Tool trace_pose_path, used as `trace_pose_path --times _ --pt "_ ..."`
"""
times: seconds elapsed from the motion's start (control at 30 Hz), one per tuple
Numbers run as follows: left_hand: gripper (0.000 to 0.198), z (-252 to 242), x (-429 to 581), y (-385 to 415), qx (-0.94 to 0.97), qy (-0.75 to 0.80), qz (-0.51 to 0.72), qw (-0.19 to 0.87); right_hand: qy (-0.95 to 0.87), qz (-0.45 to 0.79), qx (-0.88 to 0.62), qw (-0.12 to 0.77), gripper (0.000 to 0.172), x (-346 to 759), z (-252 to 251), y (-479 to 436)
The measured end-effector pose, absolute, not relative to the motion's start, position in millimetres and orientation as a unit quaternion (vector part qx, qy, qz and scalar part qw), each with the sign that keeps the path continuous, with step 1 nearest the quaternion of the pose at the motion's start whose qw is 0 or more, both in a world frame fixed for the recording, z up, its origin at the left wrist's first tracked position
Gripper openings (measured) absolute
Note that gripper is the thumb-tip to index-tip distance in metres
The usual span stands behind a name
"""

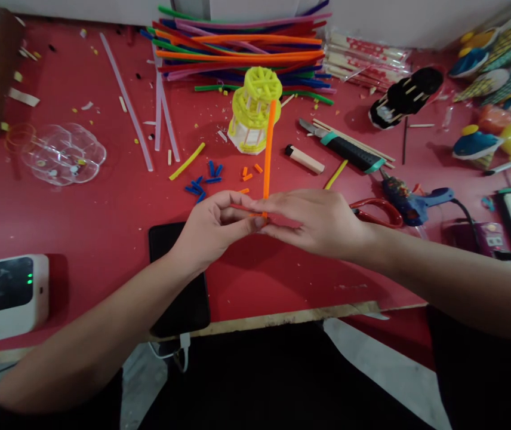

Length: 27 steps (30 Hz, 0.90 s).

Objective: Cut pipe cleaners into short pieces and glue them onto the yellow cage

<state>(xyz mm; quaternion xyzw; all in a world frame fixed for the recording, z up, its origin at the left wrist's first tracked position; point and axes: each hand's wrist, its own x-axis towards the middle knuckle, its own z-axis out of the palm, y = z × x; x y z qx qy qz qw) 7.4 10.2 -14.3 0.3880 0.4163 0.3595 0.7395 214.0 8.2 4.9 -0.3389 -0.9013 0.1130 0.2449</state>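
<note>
My left hand (pixel 213 230) and my right hand (pixel 316 224) meet over the middle of the red table, fingers closed in a pinch. Between them they grip the lower end of an orange pipe cleaner (pixel 270 152), which points away from me. The fingertips partly hide that end. Just beyond my hands lie short blue pipe cleaner pieces (pixel 196 186) and short orange pieces (pixel 247 177). Behind the orange pipe cleaner stands a yellow tiered tower (pixel 255 107) with small sticks between its levels.
A pile of coloured pipe cleaners (pixel 242 51) lies at the back. Rightward are a lighter (pixel 304 159), cutting pliers (pixel 349 152), red-handled scissors (pixel 383 210), a glue gun (pixel 410 200) and a black tower (pixel 408 95). A black phone (pixel 184 304) rests beneath my left wrist, by the table edge.
</note>
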Motion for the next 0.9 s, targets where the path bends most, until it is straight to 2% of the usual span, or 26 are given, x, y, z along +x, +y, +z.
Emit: trace_pose_path --times 0.17,0.43,0.63,0.7,0.77,0.83,0.9 --pt "0.048 -14.3 7.5 10.9 0.378 0.417 0.371 0.739 -0.902 0.098 -0.316 0.276 0.020 212.9 2.8 7.2" --pt "0.051 -13.9 6.7 9.6 0.429 0.428 0.363 0.708 -0.905 0.116 -0.304 0.273 0.025 215.9 0.4 6.8" --pt "0.048 -11.7 7.7 4.9 0.445 0.441 0.379 0.681 -0.879 0.088 -0.384 0.270 0.033 226.2 10.9 -5.1" --pt "0.047 -9.9 8.1 3.2 0.460 0.463 0.390 0.649 -0.856 0.065 -0.455 0.237 0.024 242.0 18.3 -8.6" --pt "0.048 -8.3 8.7 1.6 0.472 0.479 0.404 0.621 -0.856 0.025 -0.500 0.126 0.012 266.0 24.2 -11.4" --pt "0.047 -7.1 9.4 0.5 0.478 0.481 0.418 0.604 -0.861 -0.017 -0.509 0.008 0.009 295.2 25.9 -15.0" --pt "0.045 -6.3 10.0 -0.3 0.484 0.474 0.426 0.599 -0.869 -0.027 -0.493 -0.033 0.006 323.4 22.8 -20.1"
